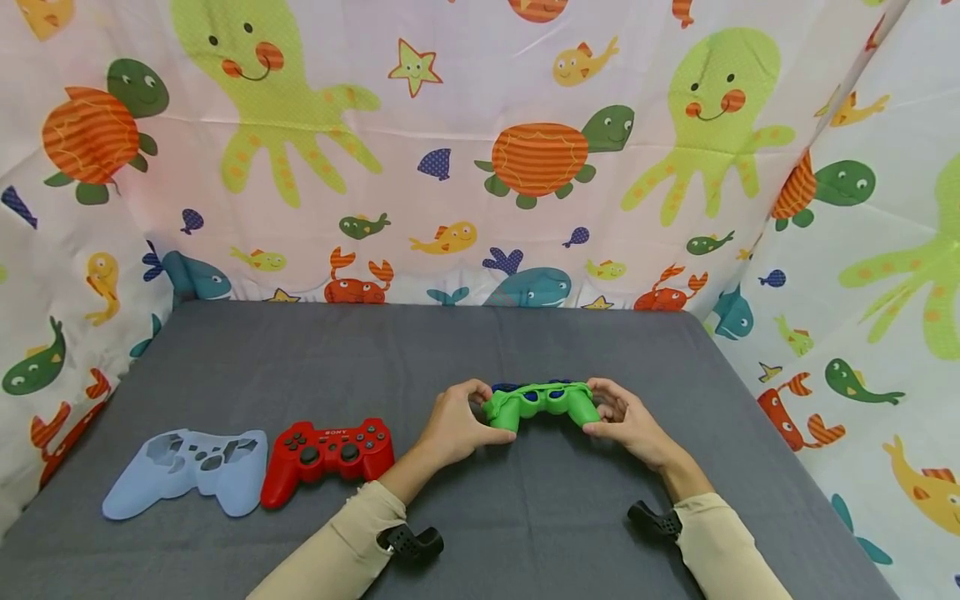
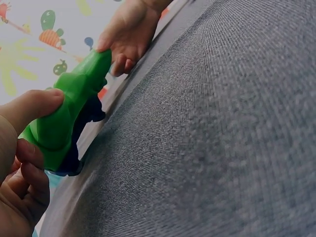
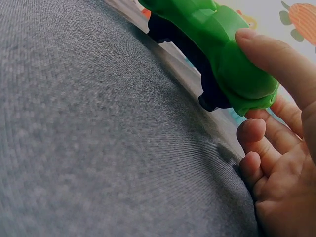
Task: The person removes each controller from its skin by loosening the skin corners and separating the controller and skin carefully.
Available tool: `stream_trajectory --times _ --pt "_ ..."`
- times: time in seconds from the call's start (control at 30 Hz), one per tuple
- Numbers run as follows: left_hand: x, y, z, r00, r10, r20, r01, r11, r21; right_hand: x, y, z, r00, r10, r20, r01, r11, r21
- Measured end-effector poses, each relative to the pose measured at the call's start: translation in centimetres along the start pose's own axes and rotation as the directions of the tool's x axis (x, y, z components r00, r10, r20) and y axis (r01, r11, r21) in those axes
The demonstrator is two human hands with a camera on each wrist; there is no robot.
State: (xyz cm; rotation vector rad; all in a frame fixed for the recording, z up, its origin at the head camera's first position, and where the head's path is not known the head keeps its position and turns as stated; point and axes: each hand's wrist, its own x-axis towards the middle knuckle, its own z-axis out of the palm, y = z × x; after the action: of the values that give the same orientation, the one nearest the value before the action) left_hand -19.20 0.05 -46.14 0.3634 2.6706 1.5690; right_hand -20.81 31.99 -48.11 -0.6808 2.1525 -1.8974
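Note:
A dark blue game controller [image 3: 185, 42] sits partly inside a bright green silicone cover [image 1: 556, 403], its blue parts showing along the far edge. My left hand [image 1: 457, 423] grips the left end, its thumb lying on the green handle. At the opposite end my right hand [image 1: 632, 427] pinches the cover between thumb and fingers. The left wrist view shows the left thumb [image 2: 49, 101] pressed to the green surface, other fingers curled below. In the right wrist view the lower fingers [image 3: 253, 129] curl beside the cover. The controller's button face is mostly hidden.
To the left on the grey cloth-covered table [image 1: 525, 533] lie a red game controller [image 1: 328, 467] and an empty light blue silicone cover [image 1: 206, 482], side by side. A curtain [image 1: 465, 108] printed with sea animals surrounds the table's back and sides. Each wrist wears a black strap [image 1: 417, 543].

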Motion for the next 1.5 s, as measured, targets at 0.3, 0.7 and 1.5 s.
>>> stream_trajectory --times 0.3,0.7,1.5 --pt "-0.2 -0.1 -0.4 1.000 0.016 0.007 -0.016 1.000 0.020 0.3 -0.2 0.3 1.000 0.009 -0.003 -0.009 1.000 0.011" --pt "0.0 0.1 -0.4 1.000 0.025 0.018 -0.026 0.998 0.054 0.3 0.0 0.3 1.000 -0.022 0.007 0.022 0.999 0.026" --pt "-0.2 0.0 -0.2 1.000 0.021 0.014 -0.022 0.996 0.087 0.7 -0.5 1.9 0.993 0.010 -0.115 -0.022 0.995 -0.101"
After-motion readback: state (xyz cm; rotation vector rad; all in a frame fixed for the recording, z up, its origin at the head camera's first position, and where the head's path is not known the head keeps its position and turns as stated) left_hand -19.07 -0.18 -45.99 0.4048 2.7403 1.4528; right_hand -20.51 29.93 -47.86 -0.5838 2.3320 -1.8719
